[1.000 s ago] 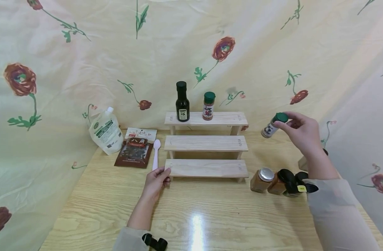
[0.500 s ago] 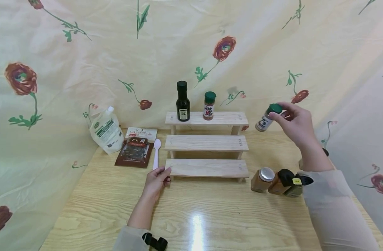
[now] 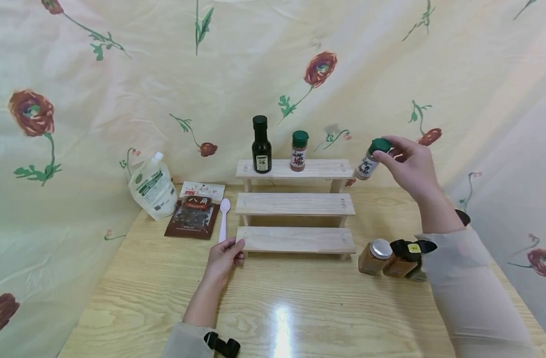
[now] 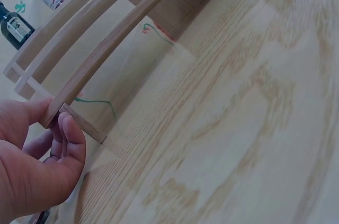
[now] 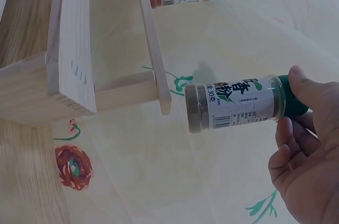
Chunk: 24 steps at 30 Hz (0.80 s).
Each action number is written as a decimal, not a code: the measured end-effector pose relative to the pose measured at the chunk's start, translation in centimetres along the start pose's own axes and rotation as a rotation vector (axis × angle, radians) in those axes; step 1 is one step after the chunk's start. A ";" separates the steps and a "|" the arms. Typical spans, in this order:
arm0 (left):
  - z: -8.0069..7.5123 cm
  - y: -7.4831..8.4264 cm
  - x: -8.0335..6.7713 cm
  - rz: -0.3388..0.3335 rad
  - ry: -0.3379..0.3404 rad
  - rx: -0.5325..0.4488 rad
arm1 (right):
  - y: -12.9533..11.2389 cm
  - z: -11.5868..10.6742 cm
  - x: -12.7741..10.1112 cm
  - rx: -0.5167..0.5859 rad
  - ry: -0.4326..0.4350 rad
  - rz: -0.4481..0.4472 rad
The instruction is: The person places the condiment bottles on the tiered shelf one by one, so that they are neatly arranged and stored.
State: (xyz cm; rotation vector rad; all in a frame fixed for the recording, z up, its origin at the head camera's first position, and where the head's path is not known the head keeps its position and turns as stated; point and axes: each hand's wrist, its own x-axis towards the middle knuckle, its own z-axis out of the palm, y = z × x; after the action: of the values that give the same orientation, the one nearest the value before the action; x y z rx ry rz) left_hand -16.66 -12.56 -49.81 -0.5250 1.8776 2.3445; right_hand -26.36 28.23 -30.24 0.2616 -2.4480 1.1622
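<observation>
My right hand pinches a spice jar by its green cap, tilted in the air just right of the top tier. In the right wrist view this jar shows a white label and greyish-brown powder. With thumb and fingers, my left hand grips the left end of the lowest tier of a three-step wooden rack; the left wrist view shows the same hand pinching the board's corner. On the top tier stand a dark bottle and a green-capped jar of reddish powder.
Left of the rack are a white spouted pouch, a brown spice packet and a pale spoon. At right stand a silver-lidded jar and black-lidded jars, partly behind my right sleeve. A flowered cloth hangs behind the table.
My right hand has carried the spice jar leftward and up, closer to the rack's top tier. The left hand keeps its grip on the lowest tier.
</observation>
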 end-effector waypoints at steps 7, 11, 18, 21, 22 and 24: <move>0.1 0.0 0.0 0.000 -0.004 -0.002 | -0.6 0.8 0.7 0.005 -0.015 0.014; 0.0 0.1 0.0 0.007 -0.002 -0.002 | -0.9 1.4 1.2 0.013 -0.033 0.017; -0.1 0.1 -0.1 0.015 -0.005 -0.015 | -1.2 3.0 2.3 0.027 -0.071 0.003; -0.1 0.1 -0.1 0.018 -0.014 -0.014 | -1.2 3.6 2.7 0.019 -0.072 -0.006; -0.1 0.1 -0.1 0.019 -0.016 -0.013 | -1.1 3.7 2.8 0.016 -0.072 -0.008; -0.1 0.1 -0.1 0.020 -0.018 -0.010 | -1.1 4.0 2.9 0.013 -0.079 -0.007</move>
State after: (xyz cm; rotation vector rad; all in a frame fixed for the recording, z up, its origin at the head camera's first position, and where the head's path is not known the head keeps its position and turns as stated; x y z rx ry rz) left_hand -16.57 -12.63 -49.70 -0.4867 1.8734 2.3637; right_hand -29.74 24.45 -30.43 0.3258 -2.5057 1.1863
